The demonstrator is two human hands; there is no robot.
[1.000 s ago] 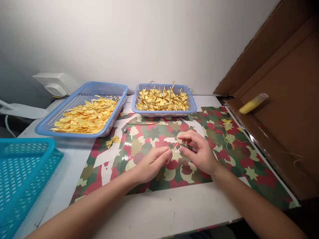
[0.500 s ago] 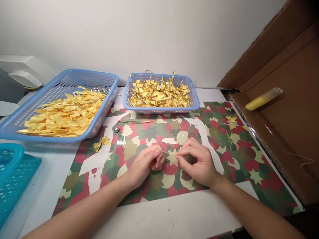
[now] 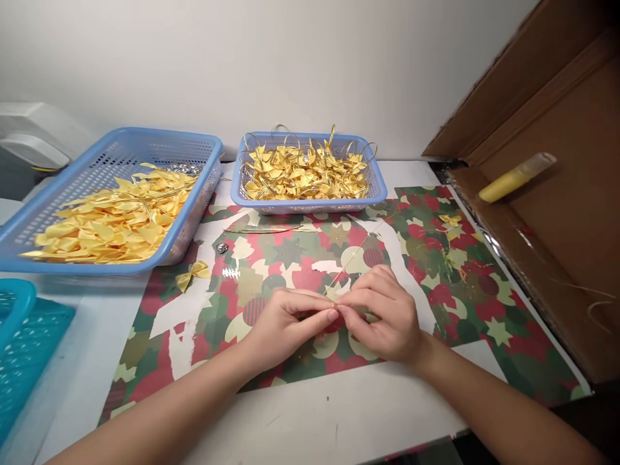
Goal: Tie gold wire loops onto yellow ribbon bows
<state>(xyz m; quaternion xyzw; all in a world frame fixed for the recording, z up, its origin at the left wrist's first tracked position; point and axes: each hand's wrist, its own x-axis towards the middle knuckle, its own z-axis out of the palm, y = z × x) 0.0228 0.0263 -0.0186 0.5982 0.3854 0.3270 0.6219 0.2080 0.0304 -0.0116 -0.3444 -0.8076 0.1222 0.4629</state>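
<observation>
A thin cord [image 3: 349,260] is being handled at a very small spot, so it could be lost from the pinch if the pressure is being eased on one side. It could also be bent wrongly, since this spot is being partly hidden by the fingers. The near part of the cord is being held between the fingertips [image 3: 332,315] of the left hand [image 3: 285,326] and the right hand [image 3: 385,316], almost touching each other. In each hand, thumb and forefinger are being pressed together at the tips, apparently on the cord only; the exact hold is being covered. The free part is being extended beyond the fingers, slanting away to the right; whether the sheet [image 3: 290,250] is being touched by it cannot be told. Farther left, a bow [image 3: 192,276] and a metal piece [image 3: 221,248] are being borne by the sheet.
</observation>
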